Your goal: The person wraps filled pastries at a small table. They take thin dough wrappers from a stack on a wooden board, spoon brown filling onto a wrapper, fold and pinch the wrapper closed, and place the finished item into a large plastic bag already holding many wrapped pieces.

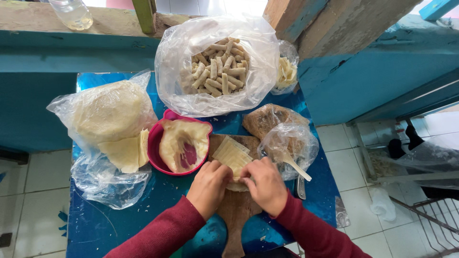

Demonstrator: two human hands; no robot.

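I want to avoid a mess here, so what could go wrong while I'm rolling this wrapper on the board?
1. Both hands, left hand and right hand, press the wrapper on the narrow wooden board; filling might squeeze out.
2. The spoon juts from the filling bag beside the right hand, so a bump could tip it.
3. The wrapper stack lies partly outside its bag and may dry.

- Both hands, left hand (pixel 209 185) and right hand (pixel 266 186), rest on a wrapper sheet (pixel 233 157) on the cutting board (pixel 236 210) near the table's (pixel 110 224) front edge.
- A bowl (pixel 158 143) sits just left of the board.
- A bag of wrappers (pixel 107 114) lies at the left edge.
- A bag of rolls (pixel 217 67) stands at the back edge.
- A filling bag (pixel 287 138), apparently holding a spoon (pixel 296 167), lies right of the board.
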